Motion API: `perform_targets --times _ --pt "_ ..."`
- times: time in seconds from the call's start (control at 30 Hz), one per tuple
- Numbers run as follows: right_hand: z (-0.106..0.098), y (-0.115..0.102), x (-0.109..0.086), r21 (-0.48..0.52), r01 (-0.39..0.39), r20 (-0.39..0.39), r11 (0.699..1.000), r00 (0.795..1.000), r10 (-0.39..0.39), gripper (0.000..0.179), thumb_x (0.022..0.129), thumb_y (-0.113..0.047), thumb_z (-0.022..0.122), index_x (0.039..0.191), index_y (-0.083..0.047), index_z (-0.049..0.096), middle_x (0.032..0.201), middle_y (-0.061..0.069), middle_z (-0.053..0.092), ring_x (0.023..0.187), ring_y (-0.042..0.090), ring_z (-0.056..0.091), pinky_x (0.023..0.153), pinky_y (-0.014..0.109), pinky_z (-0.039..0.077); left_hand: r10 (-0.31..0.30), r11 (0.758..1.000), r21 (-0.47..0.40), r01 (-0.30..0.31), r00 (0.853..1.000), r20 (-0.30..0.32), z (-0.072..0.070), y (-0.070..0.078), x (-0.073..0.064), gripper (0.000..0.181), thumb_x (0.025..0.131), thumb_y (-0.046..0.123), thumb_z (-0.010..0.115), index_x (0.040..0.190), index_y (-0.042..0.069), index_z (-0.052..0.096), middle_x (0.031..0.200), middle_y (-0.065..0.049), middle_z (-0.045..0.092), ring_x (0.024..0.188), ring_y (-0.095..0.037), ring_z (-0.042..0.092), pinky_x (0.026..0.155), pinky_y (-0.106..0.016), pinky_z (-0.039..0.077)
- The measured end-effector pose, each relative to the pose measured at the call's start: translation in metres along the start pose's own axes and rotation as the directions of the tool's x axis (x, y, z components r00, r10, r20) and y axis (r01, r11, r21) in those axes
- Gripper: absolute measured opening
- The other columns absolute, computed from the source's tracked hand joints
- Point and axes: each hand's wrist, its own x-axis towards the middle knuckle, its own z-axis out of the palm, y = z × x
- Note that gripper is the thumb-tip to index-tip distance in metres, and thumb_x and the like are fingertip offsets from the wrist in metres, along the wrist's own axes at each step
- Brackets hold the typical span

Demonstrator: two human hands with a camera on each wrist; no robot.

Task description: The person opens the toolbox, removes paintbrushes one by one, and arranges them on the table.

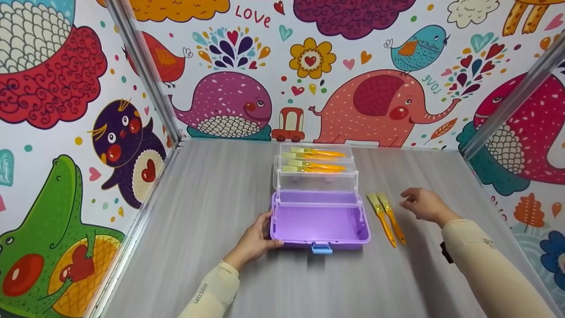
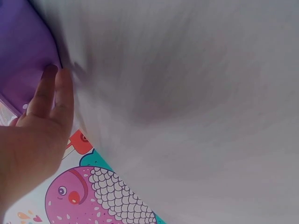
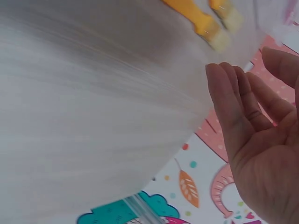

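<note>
Your left hand (image 1: 251,242) has the purple box (image 1: 318,223) by its near-left corner, thumb on the front; your right hand (image 1: 428,206) grasps nothing, fingers loosely bent, seemingly just off the table (image 1: 207,198), right beside two loose brushes (image 1: 383,219), with more brushes (image 1: 326,153) in the clear trays (image 1: 313,182) behind

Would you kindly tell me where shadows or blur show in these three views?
Head: fairly sharp, with a shadow on the table below the blue latch; left wrist: hazy, with a broad soft shadow across the table; right wrist: brushes blurred, right hand clearer.
</note>
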Motion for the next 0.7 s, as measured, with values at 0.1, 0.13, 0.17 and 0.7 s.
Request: perform_targets --times 0.1,0.13,0.17,0.7 --pt "-0.011 -0.012 0.004 0.032 -0.001 0.015 0.999 1.000 0.001 0.040 0.098 -0.019 0.062 0.129 0.006 0.058 0.114 0.024 0.064 0.089 0.030 0.065 0.071 0.041 0.061 -0.005 1.000 0.001 0.005 1.000 -0.001 0.000 0.000 0.000 0.091 0.078 0.005 0.083 0.152 -0.001 0.030 0.150 -0.030 0.038 0.132 -0.044 0.046 0.110 -0.048 0.037" --pt "-0.014 -0.017 0.005 0.047 -0.001 0.020 0.999 1.000 0.000 0.040 0.098 -0.019 0.062 0.130 0.005 0.057 0.115 0.023 0.064 0.091 0.030 0.064 0.073 0.042 0.061 -0.008 1.000 0.000 0.008 1.000 -0.002 0.000 0.000 -0.001 0.091 0.078 0.005 0.083 0.152 0.000 0.030 0.149 -0.030 0.039 0.131 -0.043 0.046 0.110 -0.048 0.037" --pt "-0.017 -0.022 0.006 0.062 -0.003 0.022 0.998 1.000 0.001 0.040 0.099 -0.019 0.062 0.131 0.004 0.057 0.116 0.023 0.063 0.094 0.031 0.063 0.075 0.042 0.061 -0.010 1.000 -0.001 0.010 1.000 -0.002 0.000 0.001 -0.001 0.091 0.078 0.005 0.083 0.152 0.000 0.030 0.149 -0.030 0.039 0.131 -0.043 0.046 0.110 -0.048 0.038" --pt "-0.028 -0.089 0.035 0.058 0.123 0.019 0.991 0.992 -0.124 0.035 0.098 -0.019 0.064 0.128 -0.001 0.062 0.116 0.017 0.065 0.101 0.032 0.063 0.081 0.043 0.059 -0.025 0.999 0.025 0.025 1.000 -0.010 0.000 0.001 -0.002 0.091 0.078 0.009 0.084 0.152 0.000 0.031 0.150 -0.028 0.040 0.133 -0.041 0.045 0.112 -0.048 0.034"
